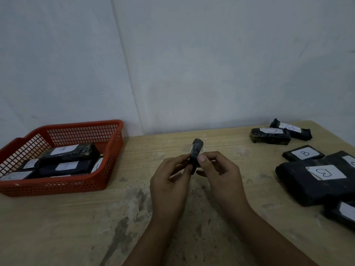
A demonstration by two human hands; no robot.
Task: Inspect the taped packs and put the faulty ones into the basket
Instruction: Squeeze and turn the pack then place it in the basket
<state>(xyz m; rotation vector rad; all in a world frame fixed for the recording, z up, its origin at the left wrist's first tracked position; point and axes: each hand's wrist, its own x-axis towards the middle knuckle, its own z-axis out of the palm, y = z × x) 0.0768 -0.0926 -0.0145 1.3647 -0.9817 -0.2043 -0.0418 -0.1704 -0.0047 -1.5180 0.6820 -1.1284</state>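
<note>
Both hands hold one small black pack [196, 152] upright above the middle of the table [76, 217]: the left hand [170, 181] pinches its lower end, the right hand [221, 175] grips it with thumb and curled fingers. To check it well, I would turn it slowly, scanning each taped seam and the label, before choosing between the red basket [107, 181] at left, already holding packs, and the pile [307, 181] at right.
</note>
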